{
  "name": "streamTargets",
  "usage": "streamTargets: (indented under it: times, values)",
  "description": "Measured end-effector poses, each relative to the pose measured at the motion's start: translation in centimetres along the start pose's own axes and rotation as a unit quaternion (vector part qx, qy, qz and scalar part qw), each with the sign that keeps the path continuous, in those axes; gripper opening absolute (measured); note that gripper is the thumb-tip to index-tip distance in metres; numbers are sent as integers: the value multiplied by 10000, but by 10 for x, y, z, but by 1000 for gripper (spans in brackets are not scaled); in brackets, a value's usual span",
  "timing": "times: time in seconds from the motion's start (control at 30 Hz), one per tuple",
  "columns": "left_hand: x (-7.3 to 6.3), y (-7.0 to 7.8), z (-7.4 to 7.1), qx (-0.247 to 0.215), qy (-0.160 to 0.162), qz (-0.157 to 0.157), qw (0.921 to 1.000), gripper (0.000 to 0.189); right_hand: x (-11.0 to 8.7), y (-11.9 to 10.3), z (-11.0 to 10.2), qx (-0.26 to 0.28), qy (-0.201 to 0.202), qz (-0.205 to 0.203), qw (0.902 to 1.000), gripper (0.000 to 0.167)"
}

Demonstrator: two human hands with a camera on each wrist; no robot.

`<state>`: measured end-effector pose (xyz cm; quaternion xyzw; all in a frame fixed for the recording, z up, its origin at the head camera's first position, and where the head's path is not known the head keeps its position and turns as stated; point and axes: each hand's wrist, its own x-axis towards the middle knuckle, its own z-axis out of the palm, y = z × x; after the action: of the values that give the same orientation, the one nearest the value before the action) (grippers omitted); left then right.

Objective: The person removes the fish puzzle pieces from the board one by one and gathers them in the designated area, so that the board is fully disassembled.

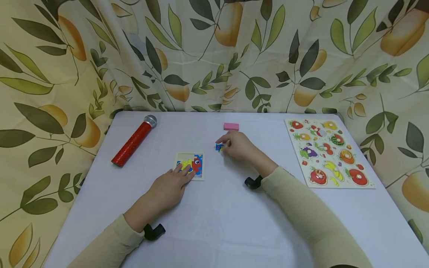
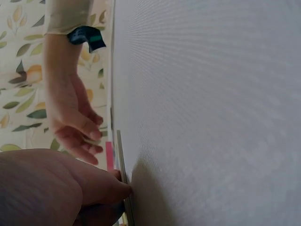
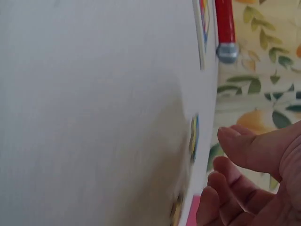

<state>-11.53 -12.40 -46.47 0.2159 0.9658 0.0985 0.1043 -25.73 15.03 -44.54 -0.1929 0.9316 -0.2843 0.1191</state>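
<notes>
My left hand (image 1: 169, 188) rests on a small framed fish puzzle (image 1: 198, 171), its fingers spread over the yellow and blue part. In the left wrist view the thumb (image 2: 110, 188) touches the frame's edge. My right hand (image 1: 238, 145) hovers just above a small blue-and-yellow puzzle piece (image 1: 219, 147) on the table. Thumb and fingers stand apart with nothing seen between them in the right wrist view, where that piece (image 3: 194, 136) and another small piece (image 3: 176, 212) lie below the hand.
A pink block (image 1: 231, 126) lies behind my right hand. At the left is a red toy microphone (image 1: 134, 141) with a silver head. A fruit puzzle board (image 1: 318, 137) lies at the right on the white tablecloth (image 1: 221, 223). A leaf-patterned curtain (image 1: 214, 63) hangs behind.
</notes>
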Motion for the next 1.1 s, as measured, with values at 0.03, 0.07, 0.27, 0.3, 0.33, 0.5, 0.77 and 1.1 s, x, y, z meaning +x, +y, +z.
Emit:
streamTargets:
  times: [0.03, 0.07, 0.27, 0.3, 0.33, 0.5, 0.77, 1.1]
  values:
    - [0, 0, 0, 2, -19, -13, 10000, 48, 1, -5, 4, -35, -66, -134, 9999, 36]
    - [0, 0, -1, 11, -35, -23, 10000, 48, 3, -10, 8, -75, -138, -280, 9995, 36]
    - [3, 1, 0, 89, -48, -68, 9999, 48, 11, -34, 31, -174, -494, -716, 9961, 36]
    - [3, 1, 0, 79, -40, -65, 9999, 48, 12, -37, 34, -157, -544, -729, 9957, 36]
    - [2, 1, -1, 76, -31, -55, 10000, 48, 13, -40, 37, -160, -595, -760, 9952, 36]
    - [1, 3, -4, 43, 13, 31, 10000, 47, 15, -50, 44, -224, -739, -791, 9939, 34]
    - [6, -3, -15, -288, 231, -2, 9993, 38, 18, -52, 50, -500, -678, -855, 9928, 31]
    - [9, 1, -19, -248, 711, 656, 9950, 36, 19, -51, 52, -512, -665, -994, 9915, 25]
